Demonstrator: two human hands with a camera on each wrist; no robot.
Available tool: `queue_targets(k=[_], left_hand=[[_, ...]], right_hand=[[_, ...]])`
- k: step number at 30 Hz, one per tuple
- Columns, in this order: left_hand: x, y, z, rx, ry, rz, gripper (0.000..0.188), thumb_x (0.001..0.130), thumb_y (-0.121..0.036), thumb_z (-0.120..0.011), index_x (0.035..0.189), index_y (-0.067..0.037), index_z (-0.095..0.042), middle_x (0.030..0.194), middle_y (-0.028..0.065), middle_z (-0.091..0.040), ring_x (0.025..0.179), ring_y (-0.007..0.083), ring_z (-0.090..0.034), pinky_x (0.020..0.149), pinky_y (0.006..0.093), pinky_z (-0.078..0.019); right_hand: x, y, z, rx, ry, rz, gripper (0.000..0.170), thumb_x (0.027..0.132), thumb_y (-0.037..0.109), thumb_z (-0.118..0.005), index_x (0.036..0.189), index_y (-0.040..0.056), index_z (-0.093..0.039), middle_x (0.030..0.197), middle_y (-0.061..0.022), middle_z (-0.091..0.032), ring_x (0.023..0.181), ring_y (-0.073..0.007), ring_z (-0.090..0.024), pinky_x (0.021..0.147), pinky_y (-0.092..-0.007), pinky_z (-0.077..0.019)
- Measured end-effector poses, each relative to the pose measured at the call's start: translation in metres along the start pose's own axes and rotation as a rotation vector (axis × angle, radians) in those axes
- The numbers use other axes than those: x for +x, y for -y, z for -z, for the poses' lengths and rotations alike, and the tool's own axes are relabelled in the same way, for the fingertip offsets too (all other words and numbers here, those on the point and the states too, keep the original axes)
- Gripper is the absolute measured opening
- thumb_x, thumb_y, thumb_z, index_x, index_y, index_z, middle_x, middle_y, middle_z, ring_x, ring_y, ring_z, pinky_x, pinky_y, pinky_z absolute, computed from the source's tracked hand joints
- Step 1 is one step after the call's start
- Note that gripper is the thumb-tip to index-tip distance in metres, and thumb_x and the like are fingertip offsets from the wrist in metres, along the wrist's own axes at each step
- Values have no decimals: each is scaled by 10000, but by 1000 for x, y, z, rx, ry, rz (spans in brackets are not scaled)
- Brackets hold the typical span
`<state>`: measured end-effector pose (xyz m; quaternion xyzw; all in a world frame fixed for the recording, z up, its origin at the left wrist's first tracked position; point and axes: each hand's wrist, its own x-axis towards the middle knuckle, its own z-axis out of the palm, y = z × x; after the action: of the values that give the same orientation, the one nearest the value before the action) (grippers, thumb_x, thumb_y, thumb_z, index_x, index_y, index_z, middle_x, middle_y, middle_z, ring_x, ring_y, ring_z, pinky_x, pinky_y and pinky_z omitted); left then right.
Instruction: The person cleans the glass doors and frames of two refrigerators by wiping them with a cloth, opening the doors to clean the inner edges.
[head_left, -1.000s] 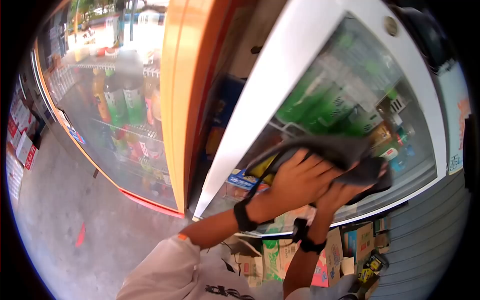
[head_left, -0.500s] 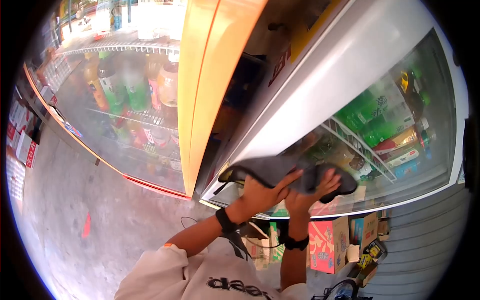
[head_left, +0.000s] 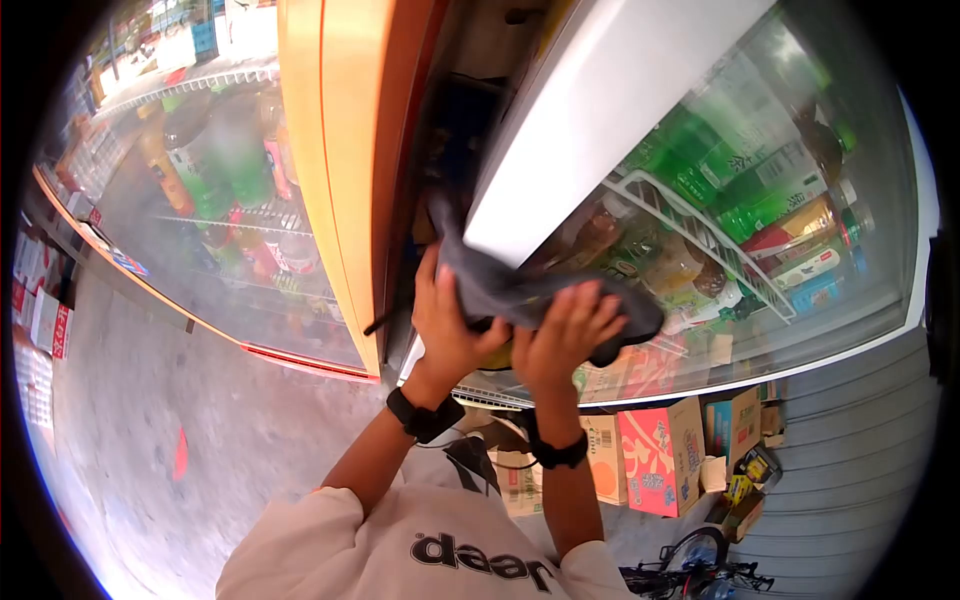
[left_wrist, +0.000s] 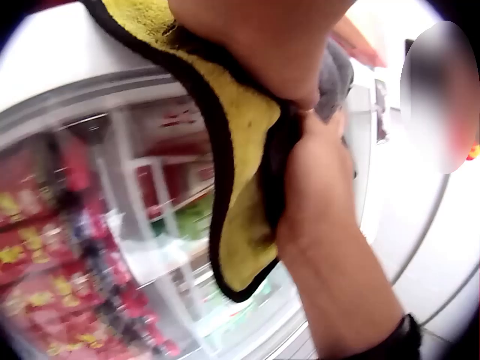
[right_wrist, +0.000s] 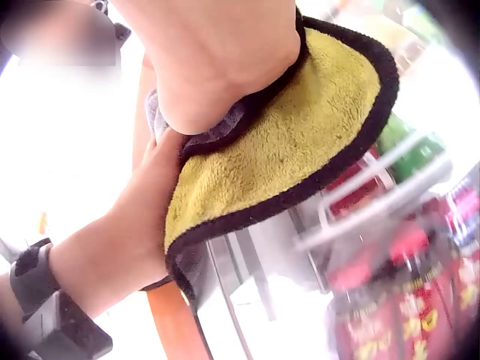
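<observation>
Both hands hold a cloth (head_left: 510, 285), grey on one face and yellow on the other, with a black edge. My left hand (head_left: 447, 320) grips its left part, where one end stands up above the fingers. Farther right, my right hand (head_left: 570, 330) holds the cloth with its fingers spread over the grey face. The hands are close together in front of the white cooler's corner. In the left wrist view the yellow face (left_wrist: 240, 135) hangs down by the wrists, and the right wrist view shows that yellow side (right_wrist: 277, 142) too.
A white glass-door cooler (head_left: 610, 110) with green bottles stands at the right. An orange-framed drinks fridge (head_left: 335, 180) stands at the left, with a dark gap between them. Cardboard boxes (head_left: 660, 455) lie below the cooler, near a bicycle (head_left: 695, 570). Concrete floor (head_left: 160, 400) spreads at left.
Both hands and the cloth have moved left across the cooler's front. The cloth went from spread wide to bunched, its left end now raised. The head view has shifted slightly.
</observation>
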<state>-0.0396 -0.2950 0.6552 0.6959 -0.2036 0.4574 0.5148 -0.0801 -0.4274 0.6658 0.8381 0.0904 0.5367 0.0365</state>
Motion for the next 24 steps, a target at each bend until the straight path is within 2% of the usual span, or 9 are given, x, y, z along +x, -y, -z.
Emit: queue_targets(k=[1, 3, 9, 12, 15, 18, 21, 22, 24], left_hand=[[-22, 11, -4, -17, -11, 71, 920, 666, -241, -728, 1409, -31, -228, 1289, 340, -404, 1084, 496, -502, 875, 514, -454], [-50, 23, 1, -2, 83, 209, 910, 647, -190, -727, 1385, 20, -238, 1253, 320, -420, 1077, 482, -486, 896, 511, -423], [-59, 28, 14, -87, 200, 278, 858, 659, -112, -697, 1367, 51, -241, 1272, 310, -384, 1128, 469, -427, 967, 504, -357], [-44, 15, 17, -91, 195, 272, 833, 690, -103, -677, 1373, 57, -229, 1294, 309, -351, 1152, 470, -394, 996, 492, -320], [-9, -8, 24, -139, 179, 251, 786, 721, -90, -649, 1378, 59, -244, 1306, 296, -337, 1159, 457, -381, 1003, 476, -304], [34, -27, 29, -214, 146, 177, 731, 739, -62, -620, 1379, 50, -285, 1280, 280, -369, 1131, 441, -401, 982, 467, -323], [35, -22, 29, -209, 124, 137, 723, 732, -50, -612, 1376, 44, -299, 1245, 277, -394, 1102, 441, -417, 967, 460, -339], [38, -19, 29, -224, 120, 152, 705, 725, -48, -594, 1364, 58, -314, 1221, 283, -404, 1079, 447, -424, 956, 460, -349], [-5, 0, 23, -152, 111, 234, 699, 722, -52, -584, 1357, 66, -318, 1211, 288, -406, 1072, 450, -423, 956, 464, -348]], right_hand=[[-16, 4, -7, -28, 37, 34, 555, 930, 410, -433, 1338, 33, -431, 1442, -177, -346, 1338, -459, -225, 1069, -630, -35], [-37, 12, -18, -75, 104, 103, 645, 933, 397, -427, 1408, -20, -300, 1484, -246, -238, 1374, -500, -118, 1070, -637, 9], [-52, 29, -30, 4, 110, 28, 614, 909, 320, -453, 1395, -28, -315, 1476, -228, -258, 1359, -504, -148, 1068, -634, 13], [-45, 29, -22, 42, 160, -4, 616, 899, 300, -452, 1394, -42, -322, 1476, -231, -268, 1358, -496, -164, 1069, -627, -2], [10, 32, 7, 116, 177, -50, 515, 872, 292, -481, 1319, 37, -474, 1405, -144, -414, 1246, -410, -355, 1026, -590, -160], [62, 36, 24, 177, 104, -77, 526, 884, 267, -442, 1342, 9, -452, 1432, -178, -393, 1314, -436, -288, 1055, -588, -99], [57, 41, 14, 135, 45, -77, 530, 886, 269, -439, 1345, 4, -444, 1438, -185, -383, 1318, -441, -280, 1056, -592, -86], [59, 40, 10, 119, 56, -74, 533, 883, 300, -450, 1330, 10, -453, 1427, -184, -389, 1294, -431, -310, 1045, -586, -120], [21, 43, -9, 87, 98, 4, 593, 878, 310, -456, 1354, -37, -384, 1446, -234, -325, 1327, -479, -234, 1057, -622, -51]])
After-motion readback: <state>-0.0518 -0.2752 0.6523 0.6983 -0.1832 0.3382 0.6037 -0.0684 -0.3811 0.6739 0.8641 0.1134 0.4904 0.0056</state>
